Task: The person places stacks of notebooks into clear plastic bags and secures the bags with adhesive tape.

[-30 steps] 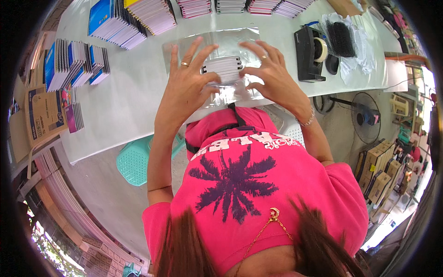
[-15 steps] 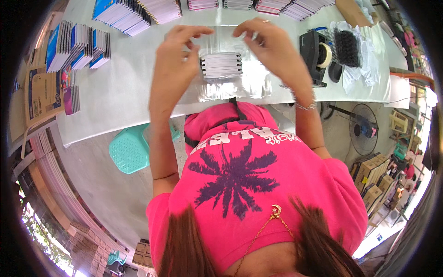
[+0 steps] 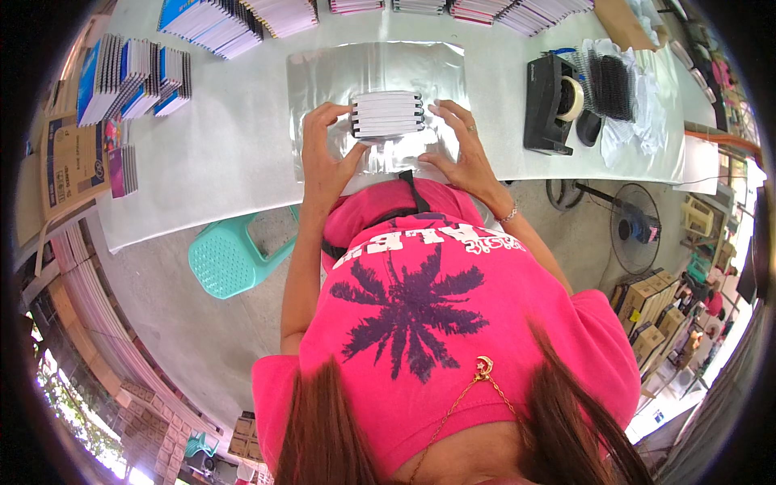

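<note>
A small stack of spiral-bound notebooks point(image 3: 388, 115) rests page edges up, with dark coils on its left and right sides. Under it lies a shiny clear plastic sheet point(image 3: 376, 65), spread on the table. My left hand point(image 3: 325, 153) is at the stack's left side, fingertips close to or touching it, thumb at its near corner. On the other side, my right hand point(image 3: 469, 158) has its fingers and thumb apart, a small gap from the coils. Neither hand grips anything.
Rows of spiral notebooks point(image 3: 212, 28) stand along the far edge and at the left point(image 3: 133, 77). A black tape dispenser point(image 3: 547, 105) sits at the right, beside a black bristly brush-like object point(image 3: 610, 87) and crumpled white plastic point(image 3: 643, 129). A teal stool point(image 3: 226, 257) is below the table.
Both hands have come down from above the stack to its two sides. The plastic sheet now lies flat on the table beyond the stack.
</note>
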`<move>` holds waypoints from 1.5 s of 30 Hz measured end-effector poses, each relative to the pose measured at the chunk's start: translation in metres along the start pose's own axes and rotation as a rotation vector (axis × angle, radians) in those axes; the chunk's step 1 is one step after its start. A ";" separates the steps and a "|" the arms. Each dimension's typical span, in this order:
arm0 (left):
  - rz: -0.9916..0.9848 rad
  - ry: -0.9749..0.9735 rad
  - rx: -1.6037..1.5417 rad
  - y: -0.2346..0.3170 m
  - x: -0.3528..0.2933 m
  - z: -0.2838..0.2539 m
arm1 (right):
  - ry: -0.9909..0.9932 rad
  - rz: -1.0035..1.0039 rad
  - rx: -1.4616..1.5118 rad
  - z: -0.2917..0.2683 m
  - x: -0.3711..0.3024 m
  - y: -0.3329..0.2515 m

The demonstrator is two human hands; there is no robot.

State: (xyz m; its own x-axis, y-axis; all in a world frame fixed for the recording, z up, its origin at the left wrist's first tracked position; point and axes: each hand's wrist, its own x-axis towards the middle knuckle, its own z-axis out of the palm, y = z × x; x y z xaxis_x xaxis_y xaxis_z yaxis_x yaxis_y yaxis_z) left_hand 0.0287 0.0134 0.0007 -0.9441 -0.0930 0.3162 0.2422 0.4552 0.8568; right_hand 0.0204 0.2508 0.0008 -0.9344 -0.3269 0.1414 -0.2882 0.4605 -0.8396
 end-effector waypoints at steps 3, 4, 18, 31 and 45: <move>0.112 -0.161 0.169 0.000 0.009 -0.005 | -0.084 -0.063 -0.020 0.007 0.010 -0.003; 0.130 -0.171 0.172 0.001 0.011 -0.007 | -0.092 -0.099 -0.020 0.011 0.013 -0.004; 0.277 -0.268 0.117 0.009 0.028 -0.007 | 0.151 -0.217 0.072 0.037 0.025 0.009; 0.317 -0.403 0.302 0.020 0.050 -0.014 | 0.082 -0.106 0.123 0.023 0.041 -0.004; 0.238 -0.308 0.256 0.014 0.041 -0.003 | 0.031 -0.058 0.238 0.014 0.058 0.003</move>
State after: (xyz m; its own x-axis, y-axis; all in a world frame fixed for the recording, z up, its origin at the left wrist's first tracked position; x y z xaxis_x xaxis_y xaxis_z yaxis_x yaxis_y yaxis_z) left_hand -0.0060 0.0129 0.0269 -0.9007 0.2903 0.3233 0.4339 0.6398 0.6344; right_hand -0.0320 0.2214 -0.0006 -0.9249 -0.3199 0.2055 -0.2872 0.2334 -0.9290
